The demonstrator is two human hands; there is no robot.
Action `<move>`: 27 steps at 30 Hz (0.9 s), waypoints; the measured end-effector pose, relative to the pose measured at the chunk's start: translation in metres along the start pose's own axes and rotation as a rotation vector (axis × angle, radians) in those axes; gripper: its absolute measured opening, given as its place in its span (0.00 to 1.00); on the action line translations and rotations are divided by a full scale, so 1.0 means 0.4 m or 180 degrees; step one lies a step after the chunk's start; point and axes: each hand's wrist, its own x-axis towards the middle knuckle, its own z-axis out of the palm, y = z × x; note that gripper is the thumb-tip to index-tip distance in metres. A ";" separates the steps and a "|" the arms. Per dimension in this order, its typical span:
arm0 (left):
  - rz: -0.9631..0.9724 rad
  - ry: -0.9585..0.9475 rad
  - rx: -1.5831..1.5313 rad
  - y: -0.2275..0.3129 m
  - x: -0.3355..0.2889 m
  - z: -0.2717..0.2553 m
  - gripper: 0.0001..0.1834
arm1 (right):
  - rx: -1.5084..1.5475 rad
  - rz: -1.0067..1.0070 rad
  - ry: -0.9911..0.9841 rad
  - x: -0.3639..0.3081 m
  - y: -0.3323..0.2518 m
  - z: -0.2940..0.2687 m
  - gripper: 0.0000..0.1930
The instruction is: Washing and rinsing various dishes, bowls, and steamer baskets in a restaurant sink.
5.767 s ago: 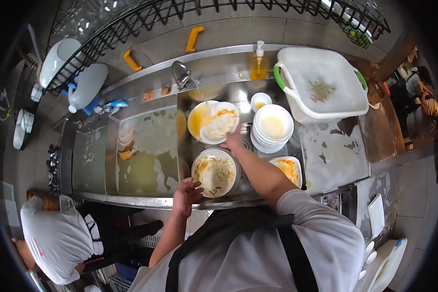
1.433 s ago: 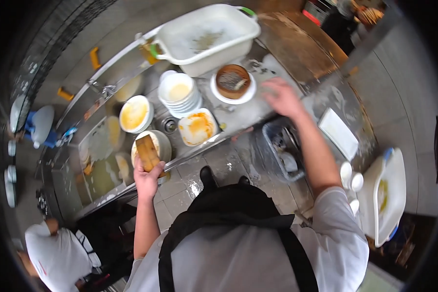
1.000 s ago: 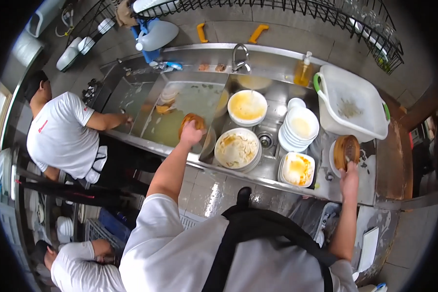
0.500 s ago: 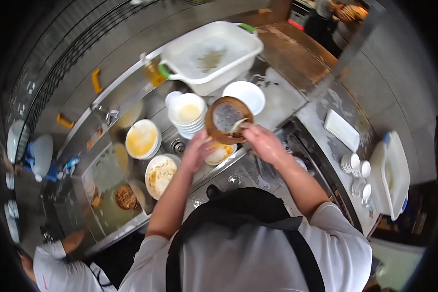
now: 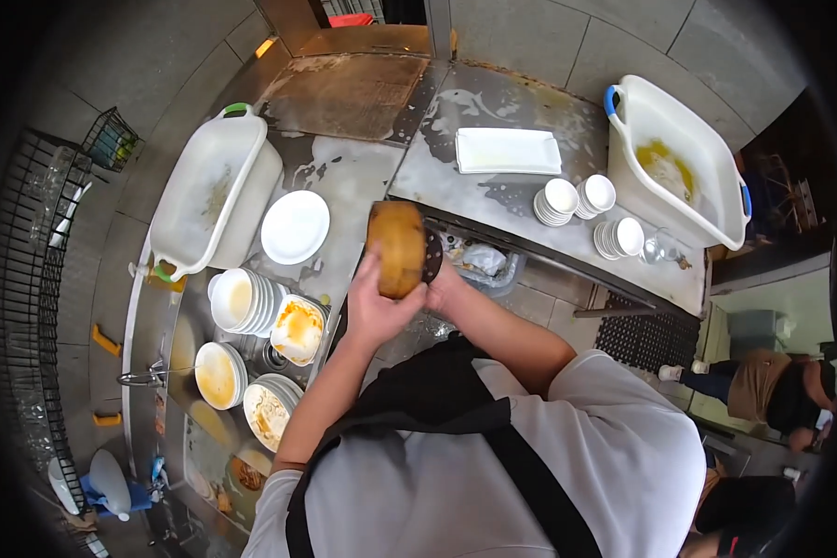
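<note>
Over the gap at the counter's corner, my left hand (image 5: 379, 302) grips a round wooden bowl-like vessel (image 5: 397, 249). The vessel is tipped on its side with its brown outer face toward me. My right hand (image 5: 444, 285) is close against its far side, beside a dark, spotted surface (image 5: 431, 256). The right fingers are mostly hidden behind the vessel, so what they hold cannot be seen. Below and beyond, a grey bin (image 5: 504, 272) with crumpled plastic inside shows under the counter.
At left are a white plate (image 5: 295, 227), stacked bowls (image 5: 242, 299), a food-stained square dish (image 5: 298, 330) and a white tub (image 5: 262, 186). Rectangular plates (image 5: 508, 151), small cup stacks (image 5: 561, 196) and another tub (image 5: 623, 186) stand right. A person (image 5: 763, 395) is at far right.
My view and body have turned right. The wooden vessel moved from above the dishes to the counter gap and was tipped onto its side. The right hand's pale item no longer shows.
</note>
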 end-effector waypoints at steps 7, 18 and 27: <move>-0.1070 0.0600 -0.2057 -0.012 -0.038 0.029 0.28 | -0.0115 0.0241 -0.0361 0.035 -0.088 -0.079 0.18; -0.1333 0.1595 -0.3212 -0.048 -0.156 -0.125 0.31 | -0.1118 0.0278 0.1254 0.002 -0.108 -0.131 0.07; -0.1660 0.1612 -0.3852 -0.122 -0.239 -0.159 0.37 | -0.1185 -0.1103 0.0765 -0.170 -0.347 -0.062 0.17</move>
